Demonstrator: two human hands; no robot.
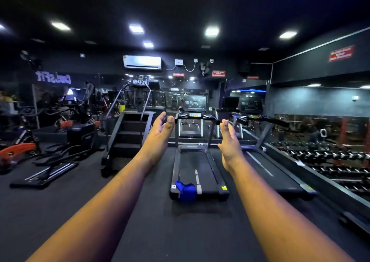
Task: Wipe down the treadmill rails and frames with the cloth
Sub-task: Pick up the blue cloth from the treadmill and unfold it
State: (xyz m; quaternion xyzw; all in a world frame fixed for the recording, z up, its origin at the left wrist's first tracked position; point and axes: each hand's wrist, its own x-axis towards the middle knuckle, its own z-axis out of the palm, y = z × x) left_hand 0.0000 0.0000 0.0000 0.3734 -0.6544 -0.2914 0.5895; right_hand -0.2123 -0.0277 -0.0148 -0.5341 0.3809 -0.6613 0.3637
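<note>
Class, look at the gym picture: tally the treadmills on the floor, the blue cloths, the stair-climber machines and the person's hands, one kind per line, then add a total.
Treadmills: 2, the near treadmill and the far treadmill
Blue cloth: 1, lying on the near treadmill's rear end
Stair climber: 1
Hands: 2, left hand and right hand, both empty
Total: 6

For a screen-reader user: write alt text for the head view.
Two bare arms reach forward, left hand and right hand open and empty, toward a treadmill in a dim gym. A blue cloth lies on its near end; a stair climber stands left, dumbbell racks right.
</note>
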